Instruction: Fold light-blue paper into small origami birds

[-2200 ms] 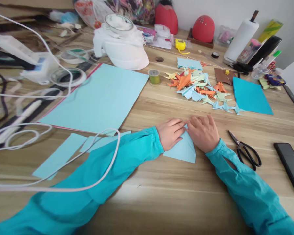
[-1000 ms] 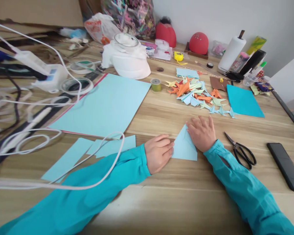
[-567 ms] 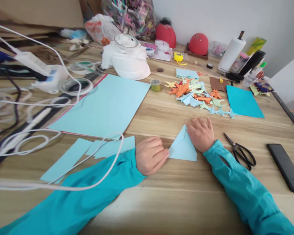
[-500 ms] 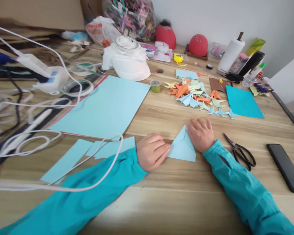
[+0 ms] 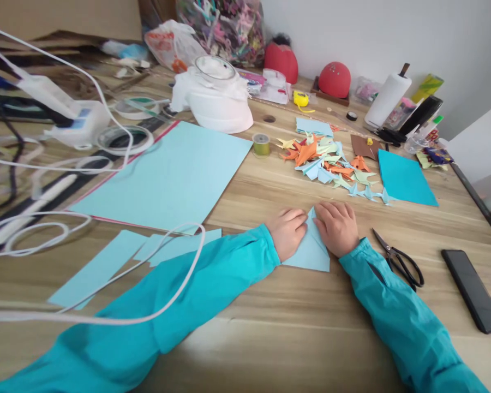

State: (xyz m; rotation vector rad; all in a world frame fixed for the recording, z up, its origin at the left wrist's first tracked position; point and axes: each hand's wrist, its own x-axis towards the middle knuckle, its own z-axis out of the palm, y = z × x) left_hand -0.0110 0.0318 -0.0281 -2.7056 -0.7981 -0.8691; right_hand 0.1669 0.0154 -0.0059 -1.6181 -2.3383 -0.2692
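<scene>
A light-blue folded sheet of paper [image 5: 311,256] lies on the wooden table between my hands, its narrow point facing away from me. My left hand [image 5: 287,233] rests on its left folded edge near the top, fingers curled and pressed together. Along the right edge, my right hand [image 5: 337,228] grips the paper by the tip, with the thumb tucked toward the middle. Both hands partly cover the folds. To the right lie black-handled scissors [image 5: 399,259], apart from my right hand.
Beyond my hands is a pile of folded paper cranes [image 5: 321,158], beside a teal paper stack [image 5: 407,177]. A large light-blue sheet [image 5: 167,174], paper strips [image 5: 98,270] and a looping white cable [image 5: 194,267] occupy the left. A phone [image 5: 472,289] lies far right.
My left hand has moved right and up the paper, from its lower left corner to beside the tip. My right hand stays at the right edge.
</scene>
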